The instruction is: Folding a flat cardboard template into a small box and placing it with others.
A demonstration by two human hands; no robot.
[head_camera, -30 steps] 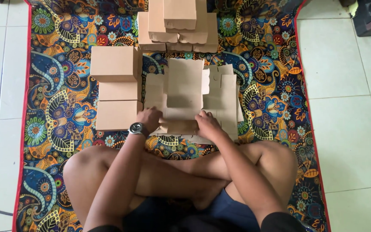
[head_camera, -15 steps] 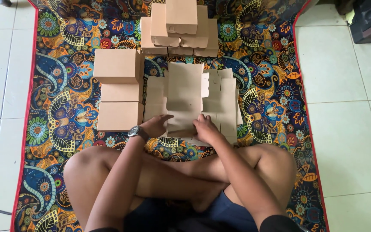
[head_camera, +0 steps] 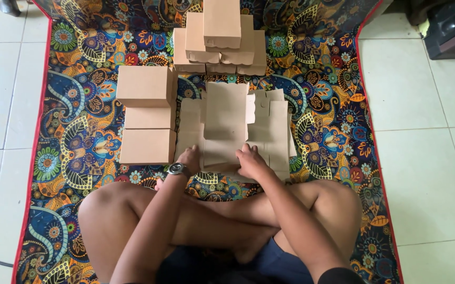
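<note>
On the patterned mat (head_camera: 80,158) in front of my crossed legs, both my hands rest on the near edge of a flat cardboard box blank (head_camera: 226,121). My left hand (head_camera: 189,158), watch on the wrist, presses down with fingers together; my right hand (head_camera: 249,160) lies curled over the edge, fingers close, and I cannot tell whether they pinch it or only press. The blank tops a pile of unfolded blanks (head_camera: 275,131). It looks light, thin and stiff along the creases, likely to bend, so I'd judge the edges and fold lines the best hold. To my left stand folded boxes (head_camera: 146,113), closed. Beyond, a stack of more closed boxes (head_camera: 222,37); their contents are hidden.
</note>
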